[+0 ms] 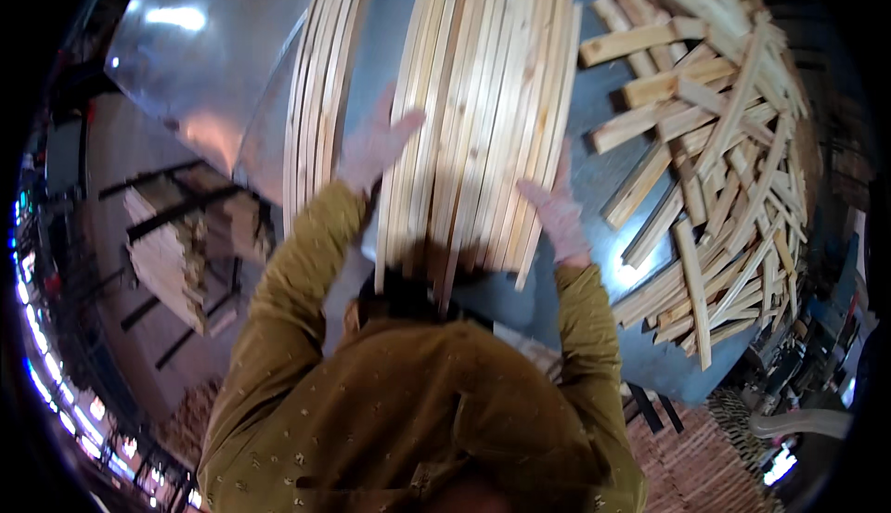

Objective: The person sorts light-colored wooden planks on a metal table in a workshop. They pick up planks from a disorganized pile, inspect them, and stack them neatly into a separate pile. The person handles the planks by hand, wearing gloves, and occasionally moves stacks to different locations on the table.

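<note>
Centre bundle: the pale wooden strips (478,114) are seen lying side by side on the metal counter (390,21), between the two hands, directly ahead of the torso.
Long axis: it is pointed away from the body, with the far end leaned slightly right; the near ends are left ragged, a few strips jutting out.
Left hand (379,142): spread, thumb laid over the bundle's left edge, fingers pointed forward in the gap beside the smaller left stack (325,86).
Right hand (555,211): placed lower down, thumb laid at the right edge, fingers stretched along the outside.
Grip: the bundle is flanked from both long sides, neither hand curled round it; whether it is being pressed cannot quite be told through the blur.
Nearer hand: neither is favoured, an edge being met by each.
Right side: a jumbled pile of loose pieces (733,151) is spread well beyond the right hand.
</note>
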The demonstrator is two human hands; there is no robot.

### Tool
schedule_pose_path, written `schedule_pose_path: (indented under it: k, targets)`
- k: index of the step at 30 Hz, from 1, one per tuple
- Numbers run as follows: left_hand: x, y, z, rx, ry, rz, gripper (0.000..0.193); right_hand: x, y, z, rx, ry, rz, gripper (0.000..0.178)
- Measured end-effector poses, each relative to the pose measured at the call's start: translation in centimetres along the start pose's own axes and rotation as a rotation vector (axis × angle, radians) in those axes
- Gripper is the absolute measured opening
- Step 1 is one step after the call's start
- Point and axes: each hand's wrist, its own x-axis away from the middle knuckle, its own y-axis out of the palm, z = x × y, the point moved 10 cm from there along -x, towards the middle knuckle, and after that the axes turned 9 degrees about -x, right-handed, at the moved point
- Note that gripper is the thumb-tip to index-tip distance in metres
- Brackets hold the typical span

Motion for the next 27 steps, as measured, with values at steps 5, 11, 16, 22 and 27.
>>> schedule_pose_path:
  k: [5, 11, 16, 22, 27]
  targets:
    - [1.2, -9.8, -0.7, -0.531, -0.229, 0.172, 0.103, -0.8, -1.4, 3.1, -0.046, -0.030, 0.060, 0.106]
    - [5.2, -6.1, -8.4, -0.522, -0.496, 0.286, 0.114, -0.8, -0.6, 1.9, -0.149, -0.036, 0.036, 0.106]
    - [5.7, -7.4, -9.3, -0.307, -0.612, 0.238, 0.107, -0.8, 0.3, 0.8, 0.012, -0.043, 0.041, 0.106]
    - [5.4, -13.0, -16.0, -0.186, -0.639, 0.384, 0.107, -2.4, 7.0, 0.4, -0.061, -0.130, 0.034, 0.105]
    - [7.7, -22.0, -22.0, -0.055, -0.584, 0.501, 0.108, -6.5, 17.1, 0.7, -0.279, -0.088, 0.023, 0.104]
